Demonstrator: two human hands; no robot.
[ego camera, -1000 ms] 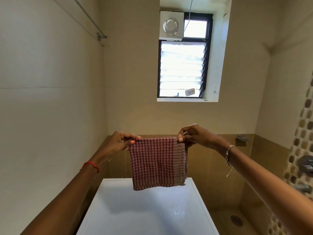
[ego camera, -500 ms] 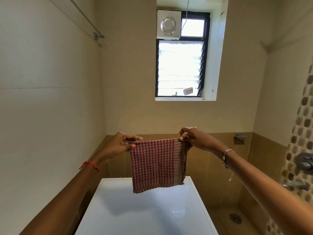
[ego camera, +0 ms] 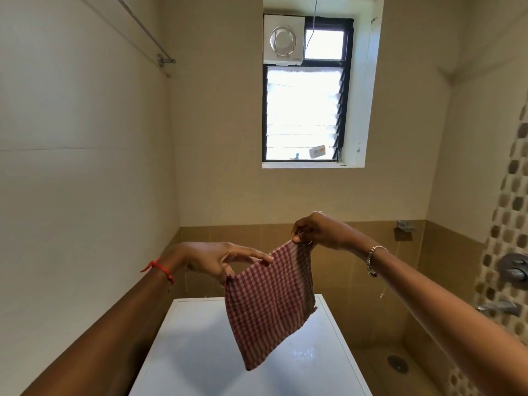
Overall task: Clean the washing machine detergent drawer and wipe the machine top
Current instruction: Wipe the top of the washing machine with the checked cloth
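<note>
White machine top [ego camera: 197, 355]; one cloth [ego camera: 271, 304], two hands [ego camera: 217, 261] [ego camera: 317, 230].

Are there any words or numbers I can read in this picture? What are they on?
No text here can be read.
On the small white box at the window: an orange patch, print too blurred to read.
On the exhaust fan: no label shows.
On the checked cloth: only a pattern, no words.
On the machine top: plain white, nothing written.
</note>
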